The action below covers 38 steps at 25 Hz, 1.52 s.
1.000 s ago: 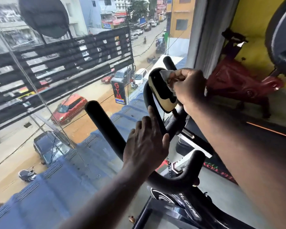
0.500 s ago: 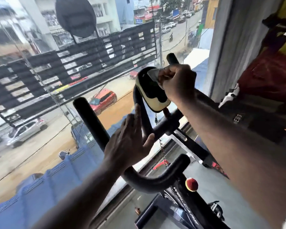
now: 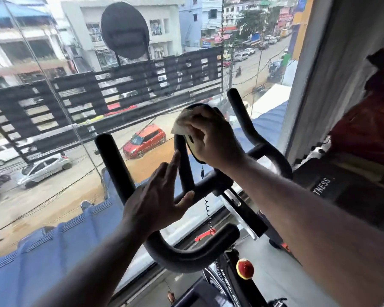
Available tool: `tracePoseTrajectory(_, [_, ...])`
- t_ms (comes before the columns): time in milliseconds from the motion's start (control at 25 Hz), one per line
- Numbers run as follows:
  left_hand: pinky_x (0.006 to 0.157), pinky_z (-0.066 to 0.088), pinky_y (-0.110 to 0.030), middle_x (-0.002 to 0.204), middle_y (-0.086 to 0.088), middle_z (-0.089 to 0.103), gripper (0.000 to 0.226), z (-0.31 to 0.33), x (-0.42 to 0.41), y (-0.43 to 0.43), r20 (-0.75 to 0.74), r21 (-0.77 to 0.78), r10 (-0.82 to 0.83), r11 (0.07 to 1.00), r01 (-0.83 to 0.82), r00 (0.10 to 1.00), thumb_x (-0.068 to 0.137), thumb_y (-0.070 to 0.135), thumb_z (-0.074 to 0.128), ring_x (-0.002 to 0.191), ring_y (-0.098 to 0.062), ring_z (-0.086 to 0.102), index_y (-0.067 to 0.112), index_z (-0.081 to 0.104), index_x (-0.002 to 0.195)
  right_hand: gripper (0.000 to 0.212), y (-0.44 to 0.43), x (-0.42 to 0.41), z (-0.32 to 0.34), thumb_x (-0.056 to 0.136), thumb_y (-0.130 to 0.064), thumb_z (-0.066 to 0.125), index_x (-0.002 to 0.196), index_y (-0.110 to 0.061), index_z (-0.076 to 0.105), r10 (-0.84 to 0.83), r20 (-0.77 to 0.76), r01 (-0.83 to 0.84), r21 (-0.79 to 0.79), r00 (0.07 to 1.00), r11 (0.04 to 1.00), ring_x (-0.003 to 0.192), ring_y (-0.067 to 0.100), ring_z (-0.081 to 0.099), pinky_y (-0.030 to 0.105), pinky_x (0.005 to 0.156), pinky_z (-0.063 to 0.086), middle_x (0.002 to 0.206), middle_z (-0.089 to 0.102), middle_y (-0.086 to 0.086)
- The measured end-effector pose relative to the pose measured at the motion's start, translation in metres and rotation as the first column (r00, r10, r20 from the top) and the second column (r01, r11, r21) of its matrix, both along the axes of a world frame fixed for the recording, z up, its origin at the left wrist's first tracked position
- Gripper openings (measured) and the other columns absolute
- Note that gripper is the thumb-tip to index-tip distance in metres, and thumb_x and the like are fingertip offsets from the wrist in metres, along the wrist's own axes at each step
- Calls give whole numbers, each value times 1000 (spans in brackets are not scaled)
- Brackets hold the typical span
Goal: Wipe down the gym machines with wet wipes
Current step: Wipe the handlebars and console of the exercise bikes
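The right hand (image 3: 211, 138) has slid leftward over the console (image 3: 190, 147), fingers clenching the wet wipe (image 3: 182, 126) against its upper edge; the left hand (image 3: 157, 196), fingers released, braces the handlebar (image 3: 186, 260) steady

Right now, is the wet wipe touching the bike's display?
Touching. The head view shows the right hand pressing the wet wipe onto the display's upper edge, with no gap visible between them.
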<state>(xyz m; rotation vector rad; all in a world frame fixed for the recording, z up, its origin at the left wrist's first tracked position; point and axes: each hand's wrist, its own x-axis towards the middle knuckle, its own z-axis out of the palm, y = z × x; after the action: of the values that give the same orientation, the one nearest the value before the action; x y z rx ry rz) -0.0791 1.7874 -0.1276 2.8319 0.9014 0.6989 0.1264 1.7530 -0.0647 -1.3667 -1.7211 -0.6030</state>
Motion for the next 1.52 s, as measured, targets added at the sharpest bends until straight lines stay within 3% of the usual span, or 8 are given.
tracePoseTrajectory(120, [69, 61, -44, 131, 7, 51, 101, 1, 2, 2, 30, 31, -7, 1000, 6, 1000, 89, 75, 47, 97, -24, 69, 38, -7, 165, 25, 22, 33, 23, 102, -18, 56, 116, -14, 77, -135, -22, 136, 26, 991, 990, 104, 28, 62, 31, 93, 50, 114, 66, 10])
tracePoseTrajectory(240, [70, 61, -45, 131, 5, 52, 100, 4, 1, 1, 25, -4, 3, 1000, -3, 1000, 89, 75, 50, 98, -25, 69, 38, -3, 165, 26, 18, 47, 15, 100, -14, 60, 117, -13, 79, -246, -407, 246, -53, 880, 968, 105, 11, 67, -1, 90, 38, 112, 77, 5])
tracePoseTrajectory(400, [70, 62, -48, 129, 5, 53, 99, 5, 2, 4, 44, -25, 18, 1000, -17, 999, 87, 73, 53, 98, -26, 68, 39, 1, 165, 21, -28, 34, -49, 98, -10, 70, 116, -5, 78, -207, -692, 257, -32, 692, 966, 104, -6, 65, 11, 92, 52, 114, 78, 1])
tracePoseTrajectory(720, [64, 60, -40, 126, 9, 54, 84, 5, 3, 0, 26, -32, 56, 998, -55, 998, 86, 76, 48, 96, -19, 67, 31, 30, 154, 32, -17, 5, -36, 104, -13, 64, 135, -16, 71, 13, -66, -10, 39, 998, 999, 138, 25, 56, 40, 115, 46, 142, 65, 5])
tracePoseTrajectory(880, [66, 60, -42, 125, 9, 53, 70, 7, 4, -2, 6, -19, 71, 997, -71, 997, 89, 73, 51, 100, -18, 67, 29, 39, 142, 34, 22, 18, 16, 108, -22, 56, 140, -15, 67, -68, -261, 60, -38, 963, 997, 140, 11, 54, 25, 118, 41, 146, 63, 3])
tracePoseTrajectory(1080, [65, 59, -38, 128, 9, 53, 65, 6, 1, -2, 20, -20, 48, 999, -47, 999, 92, 70, 53, 104, -18, 67, 29, 39, 141, 28, -23, 24, -29, 101, -21, 68, 125, -11, 76, -279, -691, 287, -107, 667, 952, 75, -15, 64, 5, 69, 47, 98, 77, -5])
tracePoseTrajectory(1200, [66, 61, -43, 128, 7, 54, 64, 6, 2, 0, 39, -46, 28, 999, -27, 999, 91, 70, 52, 105, -21, 68, 30, 38, 138, 15, -47, 7, -62, 94, -19, 75, 106, -12, 82, -418, -672, 388, -206, 611, 898, 78, -5, 68, 20, 78, 57, 91, 81, -3])
tracePoseTrajectory(1520, [64, 56, -40, 116, 4, 50, 58, 8, 1, 4, 8, -88, -36, 995, 36, 999, 93, 70, 48, 99, -26, 68, 24, 40, 128, 11, -56, -53, -42, 86, -9, 85, 96, -12, 83, -581, -339, 451, -391, 740, 802, 75, -4, 67, -7, 69, 37, 87, 80, -2])
